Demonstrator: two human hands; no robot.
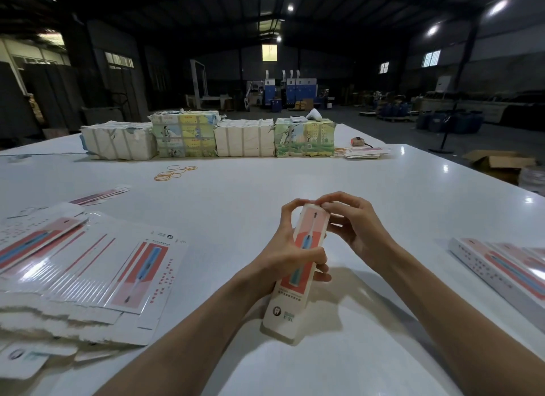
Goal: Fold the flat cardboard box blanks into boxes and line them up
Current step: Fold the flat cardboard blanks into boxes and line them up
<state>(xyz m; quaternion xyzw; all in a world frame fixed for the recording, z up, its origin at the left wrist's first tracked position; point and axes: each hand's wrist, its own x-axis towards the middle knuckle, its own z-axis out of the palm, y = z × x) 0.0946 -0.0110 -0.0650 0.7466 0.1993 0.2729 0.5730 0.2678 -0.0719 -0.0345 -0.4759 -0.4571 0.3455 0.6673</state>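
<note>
Box (284,307) at lower centre, held tilted over the table (368,183). Left hand (290,254) wraps its middle, right hand (354,221) pinches the top end. Blanks (88,266) stacked lower left, folded boxes (501,269) in a row at right edge. Rubber bands (174,172) mid-left, bundles (206,136) upper centre.

The table (265,174) is smooth, glossy white. The blanks (88,263) are shiny printed cardboard with rough, ragged edges; the box (298,266) is the same card, duller. The bundles (244,137) look like torn paper, and the bands (174,173) like rubber.
</note>
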